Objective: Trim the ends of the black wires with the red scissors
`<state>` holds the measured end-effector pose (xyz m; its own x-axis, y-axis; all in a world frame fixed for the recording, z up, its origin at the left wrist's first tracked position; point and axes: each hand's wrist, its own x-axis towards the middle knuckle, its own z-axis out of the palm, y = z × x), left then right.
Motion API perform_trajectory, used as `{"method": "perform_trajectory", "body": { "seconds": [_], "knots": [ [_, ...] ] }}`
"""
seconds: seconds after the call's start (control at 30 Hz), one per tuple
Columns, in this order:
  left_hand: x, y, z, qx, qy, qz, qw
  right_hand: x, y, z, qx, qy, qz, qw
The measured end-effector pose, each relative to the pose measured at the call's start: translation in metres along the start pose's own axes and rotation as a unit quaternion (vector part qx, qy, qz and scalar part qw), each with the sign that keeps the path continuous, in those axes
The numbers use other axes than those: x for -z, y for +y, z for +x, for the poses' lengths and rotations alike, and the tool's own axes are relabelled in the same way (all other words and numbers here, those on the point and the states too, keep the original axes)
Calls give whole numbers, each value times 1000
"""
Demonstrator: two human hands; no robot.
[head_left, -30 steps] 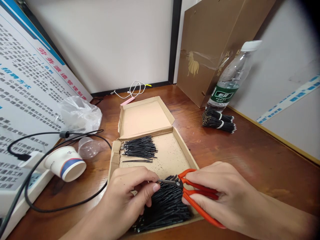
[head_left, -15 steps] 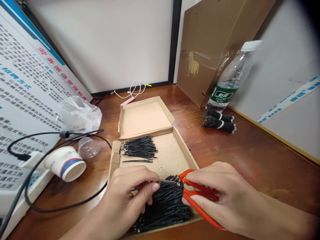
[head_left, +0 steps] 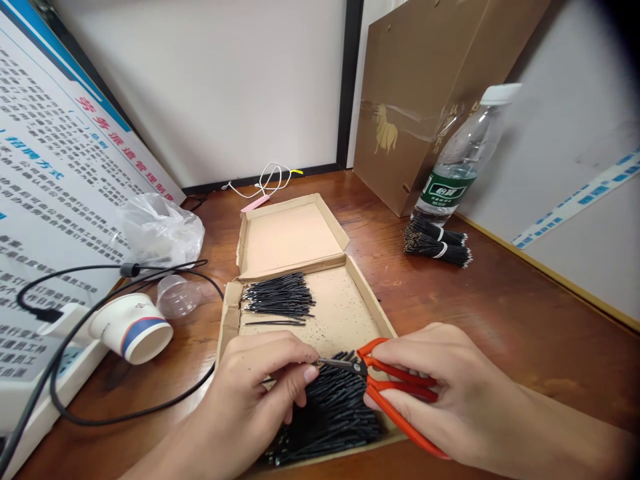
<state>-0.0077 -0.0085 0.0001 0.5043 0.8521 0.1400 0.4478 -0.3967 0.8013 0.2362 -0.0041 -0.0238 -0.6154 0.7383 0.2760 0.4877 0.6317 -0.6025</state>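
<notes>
My right hand [head_left: 445,387] grips orange-handled scissors [head_left: 395,390], whose short blades point left toward my left hand. My left hand [head_left: 260,387] is closed in a pinch, holding a thin black wire piece at the scissor tips. Both hands hover over the near end of an open cardboard box [head_left: 370,303]. A large heap of black wire pieces [head_left: 335,417] lies in the box just below my hands. A smaller, neater pile of black wire pieces [head_left: 277,297] rests at the box's far left.
A paper cup [head_left: 133,327] lies on its side at left, beside a clear lid [head_left: 177,295], a plastic bag [head_left: 157,227] and black cables [head_left: 100,280]. A water bottle [head_left: 460,157], tied wire bundles [head_left: 437,243] and a brown bag [head_left: 425,93] stand at right.
</notes>
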Motion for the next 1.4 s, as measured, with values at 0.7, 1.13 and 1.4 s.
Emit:
{"method": "perform_trajectory", "body": {
  "seconds": [0.7,1.13,1.4],
  "knots": [
    [0,0,2,0,-2,-8,1000,-1,0,1,0,0,16,1000],
    [-1,1,1,44,-3,-17,999,-3,2,1,-12,12,52,999],
    [-3,0,1,37,1,-41,998,-1,1,1,-19,5,64,998]
  ]
}}
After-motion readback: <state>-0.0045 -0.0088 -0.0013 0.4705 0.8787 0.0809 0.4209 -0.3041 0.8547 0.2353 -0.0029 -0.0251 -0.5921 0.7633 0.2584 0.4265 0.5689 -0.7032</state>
